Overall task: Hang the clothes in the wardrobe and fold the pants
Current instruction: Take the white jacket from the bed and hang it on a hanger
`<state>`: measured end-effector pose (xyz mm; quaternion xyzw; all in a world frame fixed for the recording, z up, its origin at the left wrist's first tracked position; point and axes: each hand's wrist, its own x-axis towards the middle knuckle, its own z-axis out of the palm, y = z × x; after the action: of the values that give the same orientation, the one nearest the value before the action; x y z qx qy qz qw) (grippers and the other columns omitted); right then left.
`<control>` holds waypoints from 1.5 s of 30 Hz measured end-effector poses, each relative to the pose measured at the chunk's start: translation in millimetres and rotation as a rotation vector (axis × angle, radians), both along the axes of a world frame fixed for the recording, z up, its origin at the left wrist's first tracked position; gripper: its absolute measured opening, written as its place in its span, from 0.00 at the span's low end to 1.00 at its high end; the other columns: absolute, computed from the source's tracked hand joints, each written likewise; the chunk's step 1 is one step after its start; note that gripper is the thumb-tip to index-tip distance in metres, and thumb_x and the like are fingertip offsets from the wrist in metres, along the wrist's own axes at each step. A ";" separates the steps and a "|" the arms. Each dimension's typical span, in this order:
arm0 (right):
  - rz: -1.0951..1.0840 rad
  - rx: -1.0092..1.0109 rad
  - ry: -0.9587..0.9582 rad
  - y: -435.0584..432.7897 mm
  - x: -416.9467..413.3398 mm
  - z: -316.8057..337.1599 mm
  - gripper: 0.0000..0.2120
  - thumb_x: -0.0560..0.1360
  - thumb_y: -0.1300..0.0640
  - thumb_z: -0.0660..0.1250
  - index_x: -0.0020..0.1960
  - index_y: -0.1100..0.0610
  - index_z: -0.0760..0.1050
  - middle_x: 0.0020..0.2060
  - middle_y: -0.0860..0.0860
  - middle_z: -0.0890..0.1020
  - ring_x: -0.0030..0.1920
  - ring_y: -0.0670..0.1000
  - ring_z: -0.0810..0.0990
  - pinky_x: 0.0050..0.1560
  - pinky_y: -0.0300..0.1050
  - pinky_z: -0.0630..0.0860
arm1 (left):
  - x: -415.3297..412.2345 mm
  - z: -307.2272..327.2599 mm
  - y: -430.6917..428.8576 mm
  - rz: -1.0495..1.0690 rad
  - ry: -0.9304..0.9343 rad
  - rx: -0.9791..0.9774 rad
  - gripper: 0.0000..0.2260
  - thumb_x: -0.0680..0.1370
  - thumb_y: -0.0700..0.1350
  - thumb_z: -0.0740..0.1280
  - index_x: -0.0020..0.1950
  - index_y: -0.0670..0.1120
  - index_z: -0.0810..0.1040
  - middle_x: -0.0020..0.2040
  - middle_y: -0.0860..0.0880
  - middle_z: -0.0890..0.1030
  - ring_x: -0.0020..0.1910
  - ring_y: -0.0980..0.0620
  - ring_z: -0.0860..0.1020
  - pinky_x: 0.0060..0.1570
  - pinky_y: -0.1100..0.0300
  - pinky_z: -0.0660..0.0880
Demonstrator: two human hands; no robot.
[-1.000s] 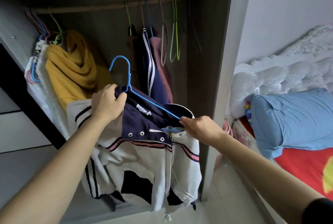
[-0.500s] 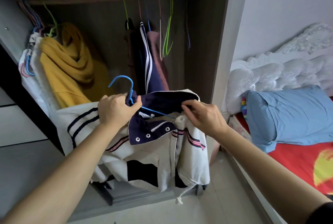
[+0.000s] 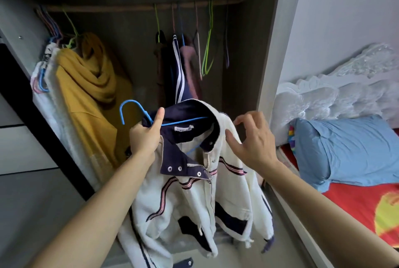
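A cream jacket [image 3: 190, 200] with a navy collar and striped trim hangs on a blue hanger [image 3: 129, 105] in front of the open wardrobe. My left hand [image 3: 146, 136] grips the hanger's neck together with the collar, thumb up. My right hand [image 3: 250, 140] is spread open, fingertips touching the jacket's right shoulder. The hanger's hook sticks out to the left, well below the wooden rail [image 3: 140, 6].
On the rail hang a mustard garment [image 3: 90, 86] and pale clothes at the left, a navy striped garment [image 3: 179, 73], a pink one and several bare hangers [image 3: 208, 41] in the middle. The wardrobe's side panel [image 3: 278, 51] stands right; beyond it a bed with a blue pillow [image 3: 349, 149].
The jacket's right shoulder now sits over the hanger arm. My right hand has let go of the collar and opened over that shoulder. The left hand keeps its hold.
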<state>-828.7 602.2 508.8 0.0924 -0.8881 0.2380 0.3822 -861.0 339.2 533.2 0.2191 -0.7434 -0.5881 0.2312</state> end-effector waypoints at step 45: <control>0.339 -0.049 -0.488 -167.9 -45.6 76.9 0.28 0.79 0.37 0.62 0.31 0.57 0.76 0.25 0.53 0.75 0.28 0.50 0.74 0.35 0.49 0.73 | -62.7 40.7 -194.7 -0.644 0.105 0.057 0.22 0.63 0.53 0.79 0.53 0.47 0.84 0.50 0.46 0.85 0.50 0.47 0.83 0.55 0.56 0.79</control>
<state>-874.3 434.3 585.7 0.1703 -0.9196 0.3350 0.1141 -923.7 144.6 573.9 -0.0517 -0.7447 -0.6622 0.0651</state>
